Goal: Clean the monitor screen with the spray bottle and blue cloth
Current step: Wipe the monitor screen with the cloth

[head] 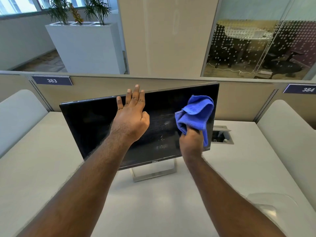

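Observation:
A black monitor [89,127] stands on a silver stand [153,175] on the white desk [42,168], its screen dark and tilted. Wet smears and droplets show on the screen's right half [162,132]. My left hand [131,115] lies flat with straight fingers on the upper middle of the screen, fingertips reaching over the top edge. My right hand [191,142] grips a bunched blue cloth [196,112] and holds it against the right part of the screen. No spray bottle is in view.
A clear plastic object [271,204] lies on the desk at the lower right. A cable hatch [222,135] is set into the desk behind the monitor. Beige partitions with labels 383 [52,80] and 384 [307,89] close the back. White side dividers flank the desk.

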`<state>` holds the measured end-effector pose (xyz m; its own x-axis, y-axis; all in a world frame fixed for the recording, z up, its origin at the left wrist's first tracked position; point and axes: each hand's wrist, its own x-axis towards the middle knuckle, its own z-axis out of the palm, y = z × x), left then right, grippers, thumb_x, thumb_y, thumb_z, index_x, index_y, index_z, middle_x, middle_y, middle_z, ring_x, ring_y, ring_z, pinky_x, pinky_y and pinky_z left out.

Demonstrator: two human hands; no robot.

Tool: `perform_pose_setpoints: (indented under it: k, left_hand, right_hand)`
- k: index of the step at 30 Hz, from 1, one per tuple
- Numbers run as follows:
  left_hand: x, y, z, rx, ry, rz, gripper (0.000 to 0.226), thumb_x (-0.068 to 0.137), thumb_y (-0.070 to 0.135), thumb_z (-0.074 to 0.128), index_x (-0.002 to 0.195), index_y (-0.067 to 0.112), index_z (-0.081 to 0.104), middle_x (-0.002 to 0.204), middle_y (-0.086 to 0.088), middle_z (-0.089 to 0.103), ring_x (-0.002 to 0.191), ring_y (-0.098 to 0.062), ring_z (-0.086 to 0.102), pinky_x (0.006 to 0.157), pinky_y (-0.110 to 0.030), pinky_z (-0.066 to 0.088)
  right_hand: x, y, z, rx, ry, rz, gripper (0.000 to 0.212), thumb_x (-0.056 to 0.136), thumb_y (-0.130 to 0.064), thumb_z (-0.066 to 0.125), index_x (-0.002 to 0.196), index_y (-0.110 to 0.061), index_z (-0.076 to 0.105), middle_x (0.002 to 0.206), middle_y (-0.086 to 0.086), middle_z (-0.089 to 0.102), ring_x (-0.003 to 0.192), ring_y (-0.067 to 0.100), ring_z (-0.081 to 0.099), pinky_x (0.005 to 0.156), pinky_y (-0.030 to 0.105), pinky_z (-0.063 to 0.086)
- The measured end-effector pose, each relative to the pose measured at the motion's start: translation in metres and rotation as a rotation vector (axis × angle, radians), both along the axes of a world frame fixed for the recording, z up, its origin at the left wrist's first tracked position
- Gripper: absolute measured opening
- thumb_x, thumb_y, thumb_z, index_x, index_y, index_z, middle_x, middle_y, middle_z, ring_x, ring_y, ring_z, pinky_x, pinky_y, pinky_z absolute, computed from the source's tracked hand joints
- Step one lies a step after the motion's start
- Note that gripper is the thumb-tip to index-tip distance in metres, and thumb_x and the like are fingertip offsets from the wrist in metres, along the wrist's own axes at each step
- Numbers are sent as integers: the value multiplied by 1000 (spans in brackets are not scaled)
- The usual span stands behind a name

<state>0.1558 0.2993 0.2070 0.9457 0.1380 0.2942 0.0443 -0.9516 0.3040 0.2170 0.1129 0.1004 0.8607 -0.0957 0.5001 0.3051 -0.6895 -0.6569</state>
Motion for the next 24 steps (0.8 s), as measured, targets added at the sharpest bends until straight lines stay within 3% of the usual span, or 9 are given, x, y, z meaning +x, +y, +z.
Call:
perform_pose_setpoints:
  k: [2, 5, 8, 10, 14, 18, 21, 22, 24]
  left_hand:
    - [-1, 0, 1, -25, -12, -11, 71, 97, 17, 32, 157, 19, -6, 163, 4, -21, 138, -6, -28, 108, -32, -27]
    - [-5, 4, 2, -70, -48, -18, 74, 91, 12, 33, 158, 16, 1, 164, 3, -15, 143, -6, -23, 111, -30, -24]
    - [-12, 12, 3, -128, -91, 42, 79, 82, 18, 28, 158, 15, 5, 166, 2, -10, 150, -12, -16, 114, -30, -23]
    - [-17, 21, 3, -142, -118, 87, 81, 78, 21, 24, 158, 15, 8, 166, 3, -8, 151, -14, -13, 115, -32, -22]
    - [-31, 40, -2, -120, -157, 139, 80, 79, 22, 23, 158, 15, 11, 166, 2, -6, 152, -16, -12, 118, -36, -19]
    - [-48, 64, -10, -123, -169, 186, 77, 83, 24, 25, 158, 19, 8, 166, 3, -11, 150, -14, -16, 115, -33, -21]
    - [-62, 84, -14, -110, -170, 230, 76, 85, 24, 26, 158, 22, 7, 166, 4, -12, 151, -15, -17, 115, -35, -21]
    - [-66, 91, -15, -100, -166, 246, 75, 86, 25, 26, 158, 22, 7, 166, 4, -12, 151, -16, -17, 115, -35, -21]
    - [-73, 102, -18, -83, -152, 265, 74, 87, 26, 26, 158, 23, 4, 165, 4, -14, 151, -16, -18, 116, -37, -21]
  right_hand:
    - [-8, 18, 6, 69, -25, 73, 39, 85, 8, 61, 123, 1, 65, 112, 20, 66, 103, 24, 59, 90, 18, 41]
    - [-20, 50, 6, 202, 85, 281, 43, 91, 10, 52, 133, 10, 50, 129, 26, 57, 107, -13, 51, 90, -3, 30]
    - [-36, 81, 3, 310, 24, 366, 57, 96, -5, 55, 149, -13, 36, 139, 14, 53, 120, 8, 56, 92, 28, 52]
    - [-48, 94, -6, 178, -91, 483, 61, 97, -14, 54, 151, -29, 28, 149, 0, 42, 133, 15, 47, 103, 45, 48]
    - [-40, 92, -26, -366, -544, 438, 57, 92, -15, 51, 144, -5, 32, 149, 14, 42, 138, 34, 35, 112, 55, 27]
    - [-22, 57, -35, -357, -367, 209, 63, 87, -1, 52, 147, -1, 34, 152, 15, 36, 139, 38, 37, 114, 49, 31]
    - [-11, 27, -35, 47, -89, 18, 57, 83, 9, 62, 137, 8, 45, 136, 26, 54, 123, 34, 56, 103, 51, 43]
    - [-4, 18, -34, 213, -31, -24, 46, 82, 7, 62, 126, 11, 53, 117, 22, 63, 107, 22, 64, 94, 46, 47]
    - [8, -4, -22, 302, 47, -86, 28, 84, -1, 56, 111, 6, 60, 97, -2, 56, 80, -15, 53, 83, 17, 41]
